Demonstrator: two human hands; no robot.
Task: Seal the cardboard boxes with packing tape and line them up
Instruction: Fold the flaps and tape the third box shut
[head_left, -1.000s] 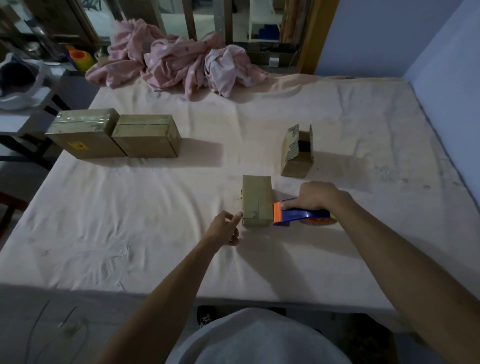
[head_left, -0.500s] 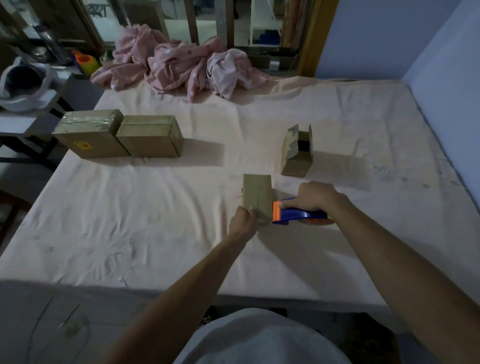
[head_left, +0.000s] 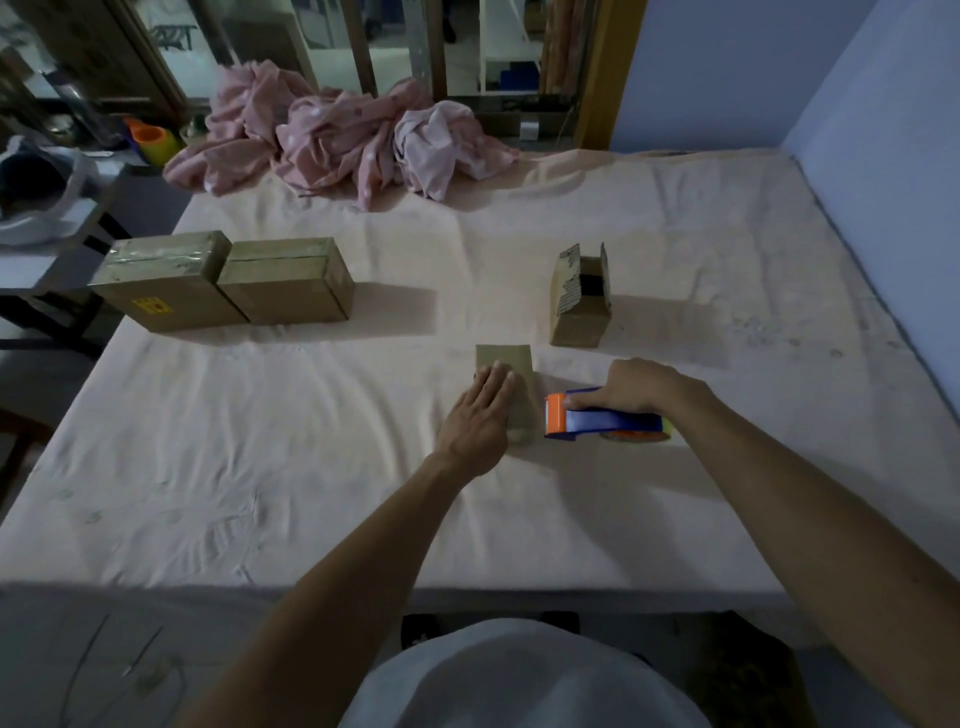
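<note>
Work surface: table w/ pale sheet (head_left: 311, 467).

Item 1: small box (head_left: 514, 361), flaps closed, lies near centre-front of sheet. Left hand (head_left: 480, 415) rests flat on its top, fingers straight and together, palm down; hand covers the near half of the box.

Item 2: tape dispenser (head_left: 605, 420), blue body, orange front end, lies on sheet just right of small box, orange end toward the box. Contact btwn dispenser and box: cannot tell. Right hand (head_left: 641, 387) grips the handle from above, fingers curled round it.

Item 3: open box (head_left: 579, 312), flaps up, stands behind and slightly right of small box, apart from it.

Item 4: 2 taped boxes, left taped box (head_left: 161, 286) and right taped box (head_left: 288, 283), side by side and touching, at far left of sheet, well apart from items 1-3. Left one bears a yellow label on its front.

Misc: pink cloth (head_left: 343, 135) bunched at far edge of sheet. Lighting dim.
</note>
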